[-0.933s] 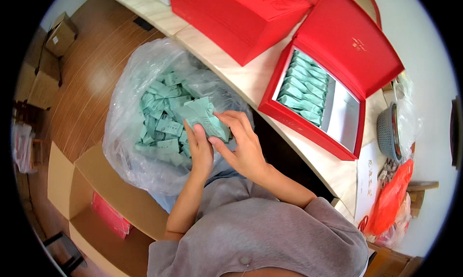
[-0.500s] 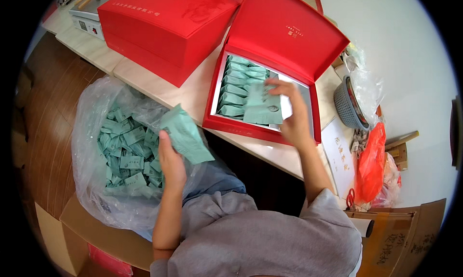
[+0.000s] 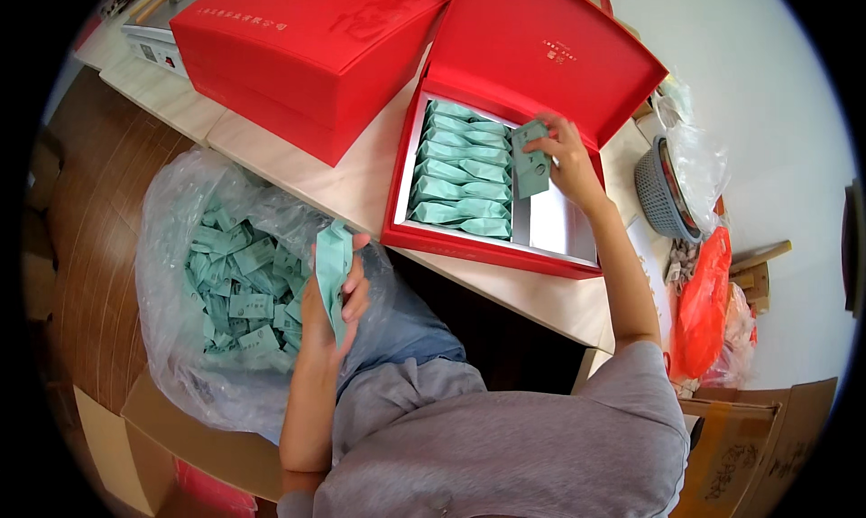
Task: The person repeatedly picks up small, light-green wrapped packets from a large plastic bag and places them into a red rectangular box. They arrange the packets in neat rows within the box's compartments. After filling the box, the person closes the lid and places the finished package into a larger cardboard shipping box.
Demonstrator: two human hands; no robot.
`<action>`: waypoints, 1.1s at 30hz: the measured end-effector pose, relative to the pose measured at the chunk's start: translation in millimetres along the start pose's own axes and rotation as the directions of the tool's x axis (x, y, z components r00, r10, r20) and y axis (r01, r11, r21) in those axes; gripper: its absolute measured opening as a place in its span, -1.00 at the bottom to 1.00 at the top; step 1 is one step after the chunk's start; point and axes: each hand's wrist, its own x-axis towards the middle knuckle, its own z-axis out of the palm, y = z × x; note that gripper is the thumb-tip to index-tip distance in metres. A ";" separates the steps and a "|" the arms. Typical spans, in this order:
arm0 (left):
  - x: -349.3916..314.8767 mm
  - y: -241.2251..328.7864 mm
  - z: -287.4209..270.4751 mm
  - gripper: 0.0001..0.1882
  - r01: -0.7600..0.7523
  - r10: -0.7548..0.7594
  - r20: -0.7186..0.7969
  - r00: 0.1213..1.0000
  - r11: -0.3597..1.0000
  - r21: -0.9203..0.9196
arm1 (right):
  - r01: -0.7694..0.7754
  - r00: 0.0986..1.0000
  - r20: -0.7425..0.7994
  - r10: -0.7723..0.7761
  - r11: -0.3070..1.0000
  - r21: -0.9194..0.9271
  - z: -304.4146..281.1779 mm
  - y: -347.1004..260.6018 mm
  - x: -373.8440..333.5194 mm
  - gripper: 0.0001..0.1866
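Note:
A green packet stands nearly edge-on in my left hand, its fingers closed round it, between the plastic bag and the table edge. My right hand pinches another green packet by its upper right side. That packet hangs upright over the open red gift box, at the top of its bare white compartment. Left of it, two columns of green packets fill the other part of the box. A clear plastic bag beside my legs holds many loose green packets.
The box's red lid leans open at the back. A large closed red box stands to its left, near a white scale. Rightward are a grey basket, an orange-red plastic bag and a cardboard box.
My right hand has carried its packet rightward and up, off the filled columns to the bare compartment's side. My left hand has turned its packet from face-on to edge-on.

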 end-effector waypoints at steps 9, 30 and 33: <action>5.3 -0.2 -11.2 -0.51 0.233 -0.101 0.305 0.947 0.870 -0.435 | 0.089 0.991 0.123 -0.045 0.921 -0.380 7.3 -1.5 -8.8 -0.45; -13.1 -28.7 2.5 -0.69 0.399 -0.260 0.338 0.905 0.797 -0.454 | -0.048 0.976 0.191 -0.103 0.755 0.653 21.6 -235.4 1.5 0.12; -26.4 -24.8 -5.9 -0.77 0.372 -0.301 0.241 0.923 0.861 -0.347 | 0.077 0.987 0.063 -0.147 0.787 0.612 32.2 -244.2 4.8 -0.17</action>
